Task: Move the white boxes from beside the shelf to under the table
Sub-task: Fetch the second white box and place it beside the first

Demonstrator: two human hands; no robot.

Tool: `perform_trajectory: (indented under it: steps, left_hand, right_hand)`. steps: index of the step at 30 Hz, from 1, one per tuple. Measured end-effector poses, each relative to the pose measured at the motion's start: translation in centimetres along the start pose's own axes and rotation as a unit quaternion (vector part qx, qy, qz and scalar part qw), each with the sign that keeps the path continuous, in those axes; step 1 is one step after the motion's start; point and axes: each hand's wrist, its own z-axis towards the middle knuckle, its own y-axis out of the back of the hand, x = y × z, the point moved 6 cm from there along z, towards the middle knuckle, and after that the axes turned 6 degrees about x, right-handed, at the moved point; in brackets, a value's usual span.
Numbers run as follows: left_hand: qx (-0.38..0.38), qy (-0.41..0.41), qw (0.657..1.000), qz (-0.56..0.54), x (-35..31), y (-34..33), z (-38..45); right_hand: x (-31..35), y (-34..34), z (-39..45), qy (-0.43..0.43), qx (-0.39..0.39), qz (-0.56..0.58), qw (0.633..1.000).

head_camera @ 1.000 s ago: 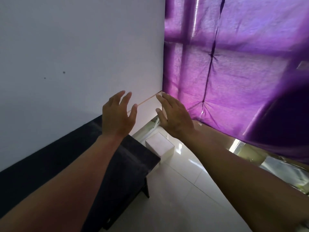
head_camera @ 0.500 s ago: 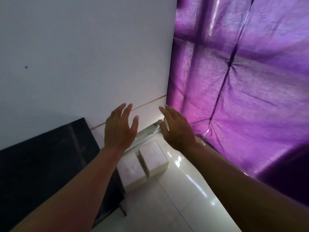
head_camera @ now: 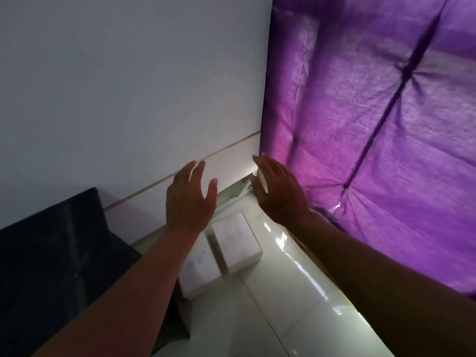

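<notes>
While my left hand (head_camera: 189,202) and right hand (head_camera: 279,193) hang spread and empty, palms facing each other, 2 white boxes (head_camera: 233,243) lie below them on the glossy pale tiled floor (head_camera: 296,305). Both are flat, rectangular and matte, lying side by side with a thin gap between them, just beside the dark, dull counter (head_camera: 64,253) at my left. A smooth white wall (head_camera: 128,86) meets creased purple cloth (head_camera: 373,137) in the corner.

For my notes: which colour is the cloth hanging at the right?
Purple cloth, in the head view.
</notes>
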Motion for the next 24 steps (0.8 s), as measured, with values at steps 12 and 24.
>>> perform_trajectory:
  steps: [12,24]
  left_hand:
    - [0.039,0.116,0.991,-0.048,2.5,-19.5,7.2]
    - [0.052,0.195,0.975,-0.091,16.8,-47.3,3.4]
  right_hand:
    - [-16.0,-14.4,7.9,-0.016,0.079,0.06,0.995]
    - [-32.1,-41.1,5.0,-0.057,0.116,0.085,0.988]
